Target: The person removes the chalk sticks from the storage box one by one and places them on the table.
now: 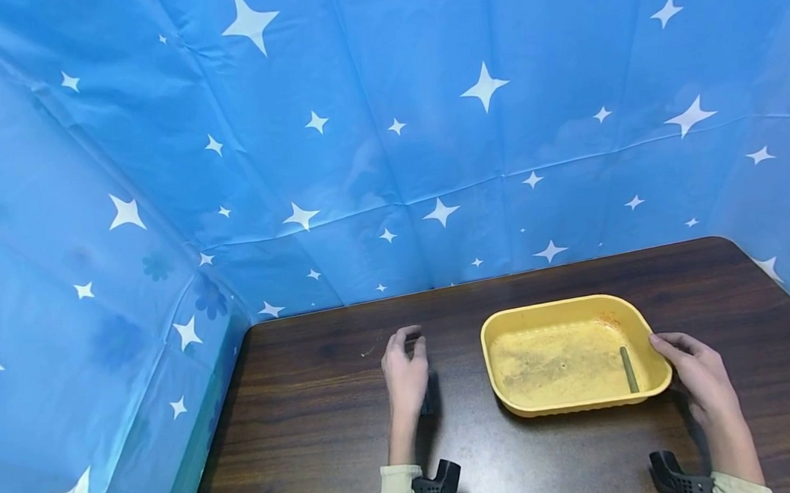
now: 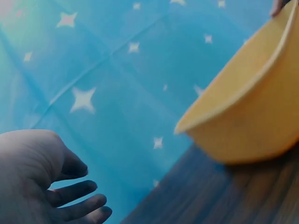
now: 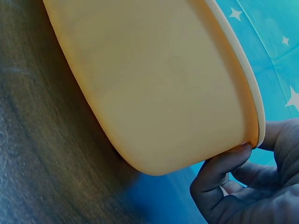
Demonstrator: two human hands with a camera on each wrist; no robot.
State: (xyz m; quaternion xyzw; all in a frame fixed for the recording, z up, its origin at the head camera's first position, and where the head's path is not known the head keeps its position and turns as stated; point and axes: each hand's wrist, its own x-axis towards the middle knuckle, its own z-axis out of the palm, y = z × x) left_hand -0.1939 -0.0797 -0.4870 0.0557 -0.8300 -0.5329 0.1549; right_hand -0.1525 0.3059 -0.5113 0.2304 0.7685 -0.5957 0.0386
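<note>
A yellow plastic tray with rounded corners is on the right half of the table, with a thin olive-green stick lying in its right end. My right hand pinches the tray's right rim between thumb and fingers; the right wrist view shows a bent finger under the lip. To the left of the tray, my left hand holds nothing and hovers over the table, fingers loosely bent. Beside the left wrist is a small dark blue object, mostly hidden by the forearm.
The dark wood-grain table ends at the back against a blue curtain with white stars. More of this curtain hangs along the left and right sides. Black wrist mounts are strapped over both sleeves.
</note>
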